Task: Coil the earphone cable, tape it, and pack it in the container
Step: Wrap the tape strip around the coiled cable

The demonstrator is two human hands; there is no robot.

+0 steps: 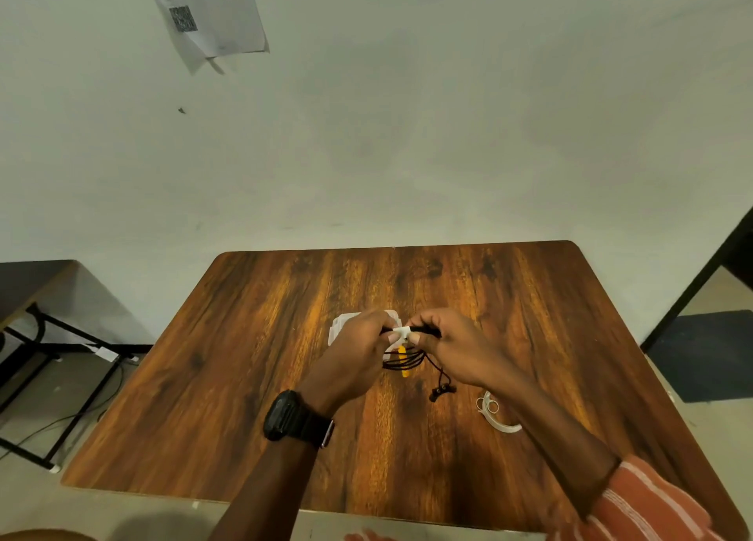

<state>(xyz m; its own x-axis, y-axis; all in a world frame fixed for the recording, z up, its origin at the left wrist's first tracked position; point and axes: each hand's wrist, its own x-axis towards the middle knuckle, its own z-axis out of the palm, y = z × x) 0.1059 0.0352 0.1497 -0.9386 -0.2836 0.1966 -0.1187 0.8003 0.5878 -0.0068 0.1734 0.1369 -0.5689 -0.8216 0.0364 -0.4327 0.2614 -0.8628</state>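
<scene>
Both hands hold a coiled black earphone cable (407, 360) above the middle of the wooden table (244, 357). My left hand (358, 349) and my right hand (448, 349) pinch the top of the coil, where a strip of white tape (401, 332) wraps the bundle. The two earbuds (442, 391) dangle below the coil, near the tabletop. A clear plastic container (340, 328) sits on the table behind my left hand, mostly hidden. A small yellow object (403, 361) shows behind the coil's loops.
A white tape roll (499, 416) lies on the table to the right, partly under my right forearm. A black watch (285, 416) is on my left wrist. A dark-framed table (36, 288) stands at left; papers (212, 10) hang on the wall.
</scene>
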